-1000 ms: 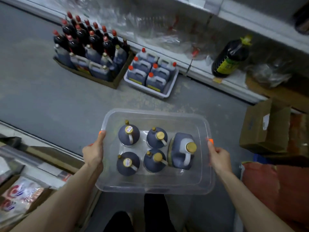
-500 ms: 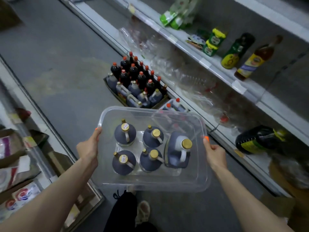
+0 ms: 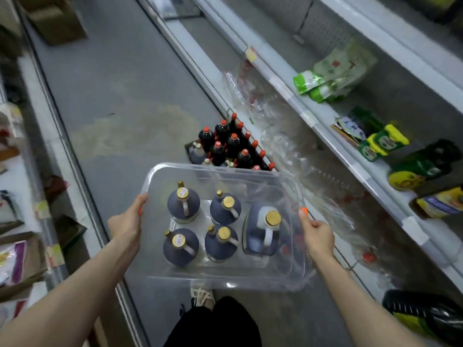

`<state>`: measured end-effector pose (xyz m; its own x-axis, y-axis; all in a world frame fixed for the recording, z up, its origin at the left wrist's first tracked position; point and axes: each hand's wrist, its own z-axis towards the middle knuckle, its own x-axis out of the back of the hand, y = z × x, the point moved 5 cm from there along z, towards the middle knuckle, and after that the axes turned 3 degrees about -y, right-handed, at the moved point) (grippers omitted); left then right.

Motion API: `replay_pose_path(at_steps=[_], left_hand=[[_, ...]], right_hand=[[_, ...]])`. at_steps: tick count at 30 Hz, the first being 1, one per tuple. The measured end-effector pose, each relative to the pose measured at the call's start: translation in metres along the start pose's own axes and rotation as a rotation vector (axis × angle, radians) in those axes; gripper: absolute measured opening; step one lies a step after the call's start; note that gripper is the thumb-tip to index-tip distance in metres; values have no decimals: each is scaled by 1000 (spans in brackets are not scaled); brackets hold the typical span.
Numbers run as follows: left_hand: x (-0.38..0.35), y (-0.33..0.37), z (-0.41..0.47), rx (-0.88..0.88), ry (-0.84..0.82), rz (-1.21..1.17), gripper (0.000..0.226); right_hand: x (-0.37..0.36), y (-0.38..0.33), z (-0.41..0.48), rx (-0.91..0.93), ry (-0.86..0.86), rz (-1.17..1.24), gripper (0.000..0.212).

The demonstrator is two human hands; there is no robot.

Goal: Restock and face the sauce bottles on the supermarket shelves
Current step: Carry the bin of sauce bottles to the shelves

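A clear plastic bin [image 3: 225, 279] hangs at waist height over the aisle floor. Inside stand several dark sauce jugs with gold caps [image 3: 183, 204], the biggest jug [image 3: 264, 229] at the right. My left hand [image 3: 127, 222] grips the bin's left rim. My right hand [image 3: 317, 232] grips the right rim, thumb over the edge. On the floor beyond the bin sits a cardboard tray of dark red-capped bottles [image 3: 229, 146].
White shelves [image 3: 325, 136] run along the right with green packets [image 3: 330, 76], yellow-capped bottles [image 3: 385, 142] and crumpled clear plastic wrap [image 3: 283, 136] on the lowest level. A dark oil bottle [image 3: 426, 316] lies at the bottom right. Another shelf unit [image 3: 50, 156] lines the left.
The view has swung up and left along the aisle while both hands keep holding the bin. The tray of red-capped bottles now sits just beyond the bin; the white crate is out of sight.
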<state>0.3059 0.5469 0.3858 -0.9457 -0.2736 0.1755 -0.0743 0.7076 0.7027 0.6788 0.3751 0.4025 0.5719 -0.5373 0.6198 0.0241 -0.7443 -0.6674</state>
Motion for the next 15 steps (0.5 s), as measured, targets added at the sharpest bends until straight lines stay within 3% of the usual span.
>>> replay_pose_path(at_steps=[15], left_hand=[[-67, 157, 161, 75, 147, -95, 39]], right_hand=[[-157, -220, 145, 29, -192, -103, 53]])
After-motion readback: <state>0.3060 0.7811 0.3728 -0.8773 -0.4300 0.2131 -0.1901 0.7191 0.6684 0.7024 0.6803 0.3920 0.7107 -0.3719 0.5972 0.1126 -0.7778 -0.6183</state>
